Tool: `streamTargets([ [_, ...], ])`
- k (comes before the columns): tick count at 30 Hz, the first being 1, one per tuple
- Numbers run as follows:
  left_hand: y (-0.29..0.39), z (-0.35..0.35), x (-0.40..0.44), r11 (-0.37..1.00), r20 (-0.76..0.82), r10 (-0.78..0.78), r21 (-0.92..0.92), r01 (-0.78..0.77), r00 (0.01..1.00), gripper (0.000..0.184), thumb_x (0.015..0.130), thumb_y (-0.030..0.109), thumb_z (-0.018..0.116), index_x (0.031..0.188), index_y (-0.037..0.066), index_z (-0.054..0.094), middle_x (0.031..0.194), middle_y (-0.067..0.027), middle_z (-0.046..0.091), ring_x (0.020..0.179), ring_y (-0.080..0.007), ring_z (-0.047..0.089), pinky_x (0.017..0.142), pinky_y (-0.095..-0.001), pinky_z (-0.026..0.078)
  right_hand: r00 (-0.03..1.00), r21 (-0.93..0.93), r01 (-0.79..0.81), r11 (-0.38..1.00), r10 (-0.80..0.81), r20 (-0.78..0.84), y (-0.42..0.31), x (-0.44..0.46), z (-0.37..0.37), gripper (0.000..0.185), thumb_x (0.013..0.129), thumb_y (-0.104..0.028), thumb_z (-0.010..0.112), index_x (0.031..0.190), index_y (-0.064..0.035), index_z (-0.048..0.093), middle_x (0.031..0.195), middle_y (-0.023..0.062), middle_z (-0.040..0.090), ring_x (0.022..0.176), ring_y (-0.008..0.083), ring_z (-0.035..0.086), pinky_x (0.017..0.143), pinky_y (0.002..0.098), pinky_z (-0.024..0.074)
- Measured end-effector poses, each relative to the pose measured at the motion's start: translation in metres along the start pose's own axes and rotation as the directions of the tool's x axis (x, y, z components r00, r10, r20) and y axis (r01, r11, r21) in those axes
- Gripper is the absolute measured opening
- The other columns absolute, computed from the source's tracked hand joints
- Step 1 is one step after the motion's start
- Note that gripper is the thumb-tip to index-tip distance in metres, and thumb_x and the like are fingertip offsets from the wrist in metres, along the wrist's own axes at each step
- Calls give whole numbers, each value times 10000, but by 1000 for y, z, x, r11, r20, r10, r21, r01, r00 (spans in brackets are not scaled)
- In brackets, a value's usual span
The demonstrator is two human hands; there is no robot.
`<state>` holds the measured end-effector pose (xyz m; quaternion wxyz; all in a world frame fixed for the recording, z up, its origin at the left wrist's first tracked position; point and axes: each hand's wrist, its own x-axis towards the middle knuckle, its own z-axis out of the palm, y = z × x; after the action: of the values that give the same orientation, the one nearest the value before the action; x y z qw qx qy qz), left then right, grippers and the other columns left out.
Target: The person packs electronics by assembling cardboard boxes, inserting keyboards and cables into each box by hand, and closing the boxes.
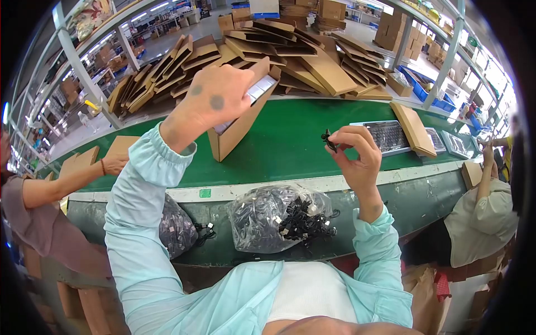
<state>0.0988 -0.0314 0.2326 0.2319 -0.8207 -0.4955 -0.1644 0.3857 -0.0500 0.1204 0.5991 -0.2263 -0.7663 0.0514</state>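
Cardboard box (241, 133) — partly behind left hand (212, 100)

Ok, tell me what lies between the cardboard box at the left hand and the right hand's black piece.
In the head view, only bare green surface shows between the box and the black piece.

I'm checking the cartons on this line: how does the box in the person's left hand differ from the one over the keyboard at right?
The held box is tilted in the left hand; the other box lies over the keyboard, with no hand on it. The held box is open, showing whitish contents; the other box shows no opening from this view. Both are long, brown cardboard boxes.
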Motion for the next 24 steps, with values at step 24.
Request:
streamTargets([
  [24, 12, -14, -11, 902, 89, 182, -412, -130, 979, 117, 753, 61, 624, 866, 59, 595, 695, -129, 634, 669, -341, 639, 597, -412, 476, 926, -199, 369, 908, -377, 0, -30, 34, 47, 266, 707, -11, 743, 965, -62, 701, 930, 70, 656, 757, 218, 661, 636, 310, 536],
])
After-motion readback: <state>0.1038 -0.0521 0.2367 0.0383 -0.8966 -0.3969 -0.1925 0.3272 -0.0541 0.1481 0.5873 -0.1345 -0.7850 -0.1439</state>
